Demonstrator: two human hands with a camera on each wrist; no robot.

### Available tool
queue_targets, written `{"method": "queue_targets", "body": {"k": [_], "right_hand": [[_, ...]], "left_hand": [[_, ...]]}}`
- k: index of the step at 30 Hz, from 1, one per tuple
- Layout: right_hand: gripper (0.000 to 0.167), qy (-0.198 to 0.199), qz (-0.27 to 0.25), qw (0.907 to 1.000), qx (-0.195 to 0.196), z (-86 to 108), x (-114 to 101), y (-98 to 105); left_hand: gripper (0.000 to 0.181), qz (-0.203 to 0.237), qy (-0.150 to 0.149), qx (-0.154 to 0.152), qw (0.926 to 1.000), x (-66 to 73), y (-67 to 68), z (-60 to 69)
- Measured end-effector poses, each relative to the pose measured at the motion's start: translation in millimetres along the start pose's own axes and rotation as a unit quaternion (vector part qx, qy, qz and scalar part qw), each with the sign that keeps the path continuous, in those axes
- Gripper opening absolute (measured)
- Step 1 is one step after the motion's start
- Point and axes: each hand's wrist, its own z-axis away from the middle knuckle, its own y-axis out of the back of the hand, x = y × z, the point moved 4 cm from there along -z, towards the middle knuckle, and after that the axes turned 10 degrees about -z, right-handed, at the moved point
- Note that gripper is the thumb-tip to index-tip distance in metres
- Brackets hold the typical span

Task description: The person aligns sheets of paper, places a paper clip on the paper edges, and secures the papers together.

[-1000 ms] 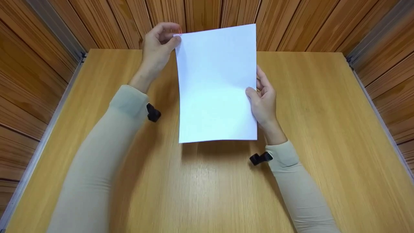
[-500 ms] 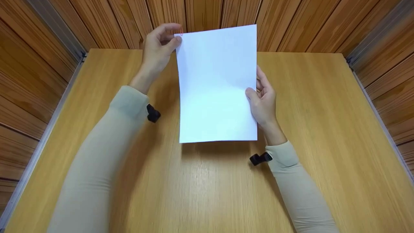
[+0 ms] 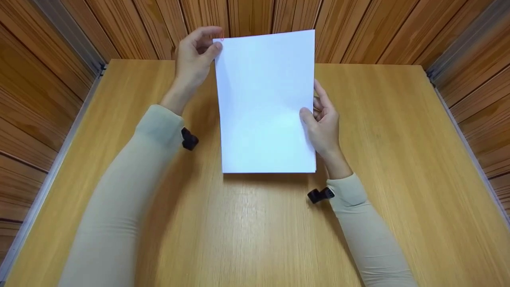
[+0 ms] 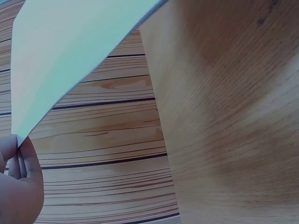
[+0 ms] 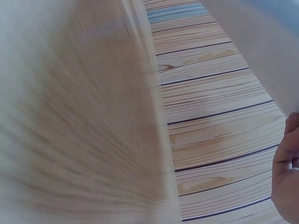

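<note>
White paper (image 3: pixel 267 107) is held up above the table in both hands, its top edge slightly slanted. At the lower right corner a second edge peeks out, so there seems to be more than one sheet. My left hand (image 3: pixel 193 59) pinches the top left corner between thumb and fingers. Right by those fingertips a small red paper clip (image 3: pixel 222 36) sits at the top edge; part of it is hard to make out. My right hand (image 3: pixel 324 123) grips the right edge, thumb in front and fingers behind. In the left wrist view the paper's corner (image 4: pixel 23 137) lies between thumb and fingers.
Beneath the paper is a wooden table (image 3: pixel 255 239), with the paper's shadow on it. Wood-plank walls (image 3: pixel 358 32) rise at the back and both sides. A small black camera (image 3: pixel 189 139) sits at the left cuff, another black camera (image 3: pixel 320 195) at the right.
The paper has shifted a little up and left at the top, and its lower edge has levelled. A second edge now shows at the lower right. Both hands keep their hold.
</note>
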Motion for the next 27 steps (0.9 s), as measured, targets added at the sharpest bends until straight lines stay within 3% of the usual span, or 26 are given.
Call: {"method": "queue_targets", "body": {"k": [11, 20, 27], "right_hand": [[0.067, -0.001, -0.012, 0.9999, -0.008, 0.1, 1, 0], [0.068, -0.014, -0.015, 0.9997, -0.014, -0.3, 3, 0], [0.069, -0.025, -0.019, 0.9994, -0.017, -0.5, 4, 0]], "left_hand": [[0.029, -0.007, 0.006, 0.015, 0.9998, 18.4, 2.1, 10.5], [0.029, 0.000, 0.000, 0.020, 0.9998, 5.5, 0.2, 0.2], [0.029, 0.008, -0.008, 0.019, 0.9997, 3.5, -0.8, -1.0]]}}
